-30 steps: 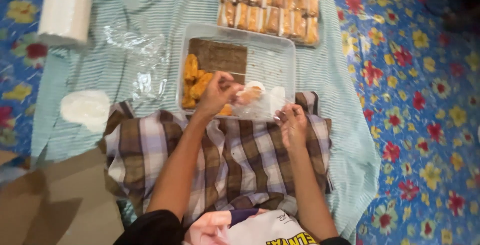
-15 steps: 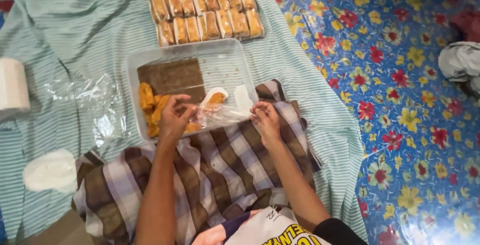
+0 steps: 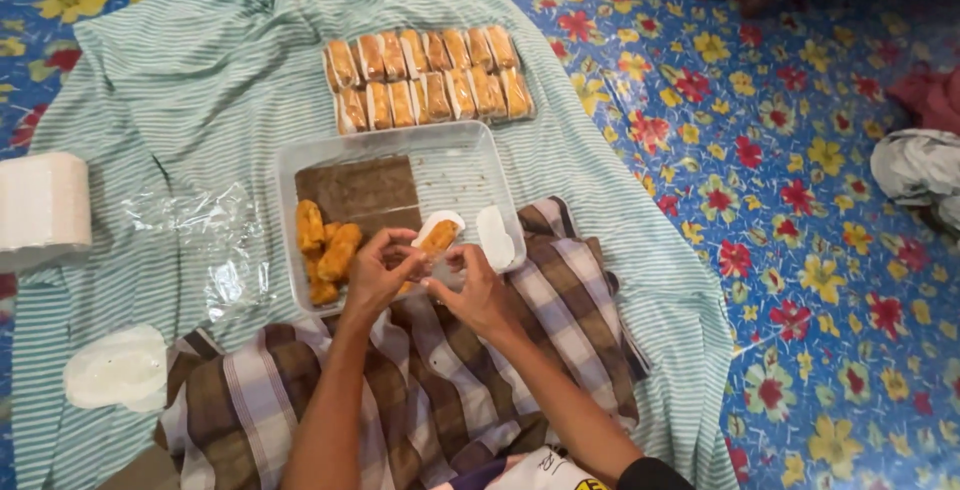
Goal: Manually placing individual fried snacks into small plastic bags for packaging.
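Nearest me is the brown plaid cloth (image 3: 440,390) over the lap, and both forearms run up across it to meet at the near edge of the clear plastic tray (image 3: 470,165). My left hand (image 3: 375,275) and right hand (image 3: 480,295) are touching, fingers pinched together around one golden fried roll (image 3: 438,238) that sits half inside a small white wrapper (image 3: 432,222). Both hands are closed on that piece, the left from the side, the right from below, so neither is free.

As I judge it, doing this step well means a light grip: the roll looks soft-crusted, so I would hold it by the wrapper's edges, not squeeze the middle, and keep it over the tray so crumbs fall there. I would slide the roll fully in before folding the open end.

Just left of the hands, inside the tray, lies a small heap of unwrapped fried rolls (image 3: 325,250) on brown paper (image 3: 355,190); just right, another white wrapper (image 3: 495,235) leans on the tray wall. Beyond the tray, two neat rows of wrapped rolls (image 3: 425,75) rest on the green striped cloth (image 3: 180,80). Off to the left are a crumpled clear bag (image 3: 205,240), a stack of white wrappers (image 3: 115,370) and a white roll (image 3: 40,205). The flowered floor mat (image 3: 780,200) lies farthest out.
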